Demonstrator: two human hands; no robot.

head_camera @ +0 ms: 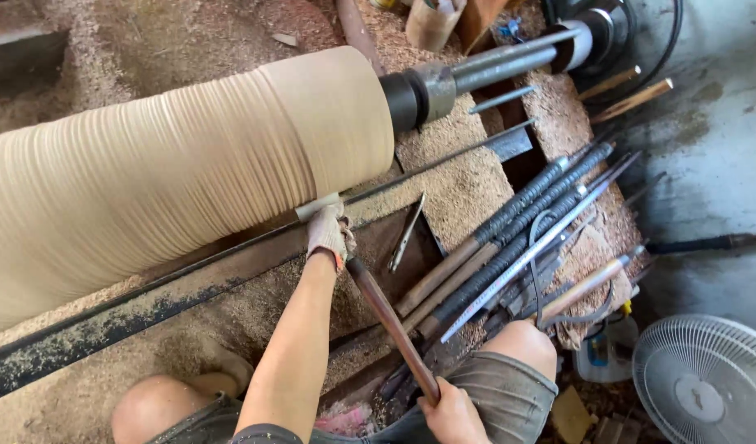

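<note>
1. My left hand (329, 233), in a worn work glove, is closed around the front end of a long turning tool (390, 325), pressing it down on the dark steel tool rest (189, 275) just below the workpiece.
2. My bare right hand (452, 411) is wrapped around the rear end of the tool's brown handle, low beside my right knee (522, 341).
3. The tool runs diagonally from the right hand up to the gloved hand; its pale tip (316, 205) meets the lower edge of the large wooden cylinder (172, 156).
4. I judge the tool stiff and fairly heavy at the front; holding it at both ends, one hand near the tip and one at the butt, gives leverage.
5. The cylinder is mounted on the lathe, carried at its right end by the tailstock centre (419, 92). Its surface is ridged on the left and smoother on the right. I judge it heavy and rigid.
6. A bundle of spare long-handled tools (518, 238) lies to the right, near the handle but apart from it.
7. Sawdust (468, 185) covers the bed. A white fan (707, 382) stands at lower right.
</note>
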